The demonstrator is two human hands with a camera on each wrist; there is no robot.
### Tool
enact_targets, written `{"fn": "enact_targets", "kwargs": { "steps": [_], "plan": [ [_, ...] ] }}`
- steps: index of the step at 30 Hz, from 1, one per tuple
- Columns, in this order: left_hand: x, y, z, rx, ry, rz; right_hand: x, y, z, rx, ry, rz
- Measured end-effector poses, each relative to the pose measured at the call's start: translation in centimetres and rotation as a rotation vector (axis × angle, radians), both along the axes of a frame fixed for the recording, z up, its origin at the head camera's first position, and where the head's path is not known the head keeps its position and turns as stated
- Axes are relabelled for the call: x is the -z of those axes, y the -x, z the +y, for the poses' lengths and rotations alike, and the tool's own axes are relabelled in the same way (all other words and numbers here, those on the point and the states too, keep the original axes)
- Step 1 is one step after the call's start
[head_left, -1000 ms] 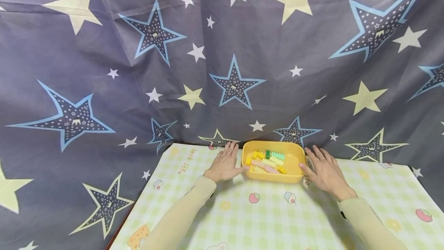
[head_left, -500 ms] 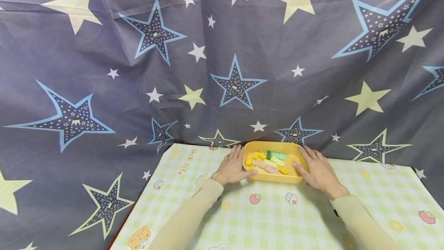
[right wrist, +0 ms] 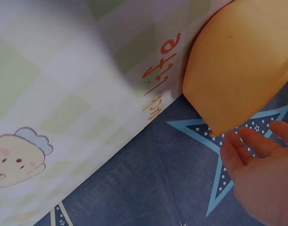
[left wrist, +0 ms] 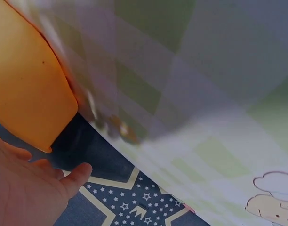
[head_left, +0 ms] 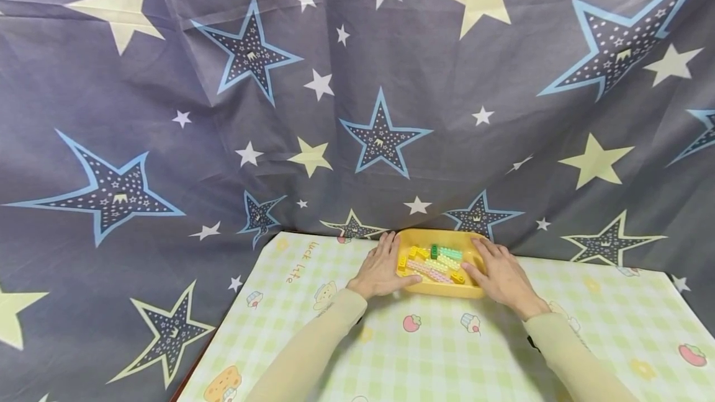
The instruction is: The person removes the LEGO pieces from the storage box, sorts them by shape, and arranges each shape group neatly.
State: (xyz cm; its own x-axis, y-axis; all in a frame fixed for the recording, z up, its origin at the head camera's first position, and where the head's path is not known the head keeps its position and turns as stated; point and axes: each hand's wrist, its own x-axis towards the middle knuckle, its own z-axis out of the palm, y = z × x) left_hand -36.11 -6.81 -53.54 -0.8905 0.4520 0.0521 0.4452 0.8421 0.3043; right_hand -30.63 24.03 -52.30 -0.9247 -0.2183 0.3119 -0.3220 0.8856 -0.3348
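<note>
A yellow plastic bin (head_left: 444, 290) sits at the table's back edge in the head view. Inside lie toy building bricks: a dark green one (head_left: 434, 252), a mint strip (head_left: 450, 254), pink strips (head_left: 439, 276), pale yellow strips and small yellow bricks (head_left: 458, 278). At the bin's left end is my left hand (head_left: 381, 269), fingers extended along the side and thumb over the front rim. My right hand (head_left: 502, 274) lies at the right end, thumb reaching over the rim inward. Both wrist views show fingers beside the bin's outer wall (right wrist: 233, 70); firm contact cannot be told.
A green-and-white checked cloth (head_left: 413, 365) with printed food drawings covers the table. Directly behind the bin hangs a dark curtain (head_left: 357, 197) patterned with stars. The table's left edge (head_left: 223, 315) runs down toward the front.
Both hands have moved inward toward the bin's ends, the right one further over its rim. The bin and bricks stay in place; the head view has shifted slightly.
</note>
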Motion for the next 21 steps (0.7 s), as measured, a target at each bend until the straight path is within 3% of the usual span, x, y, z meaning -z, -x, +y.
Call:
{"fn": "enact_targets", "kwargs": {
  "steps": [8, 21],
  "plan": [
    [0.1, 0.3, 0.6, 0.003, -0.011, 0.004, 0.1, 0.8, -0.6, -0.024, 0.033, 0.000],
    [1.4, 0.2, 1.5, 0.008, -0.035, -0.002, 0.8, 1.5, -1.5, -0.006, 0.088, -0.118]
  ]
}}
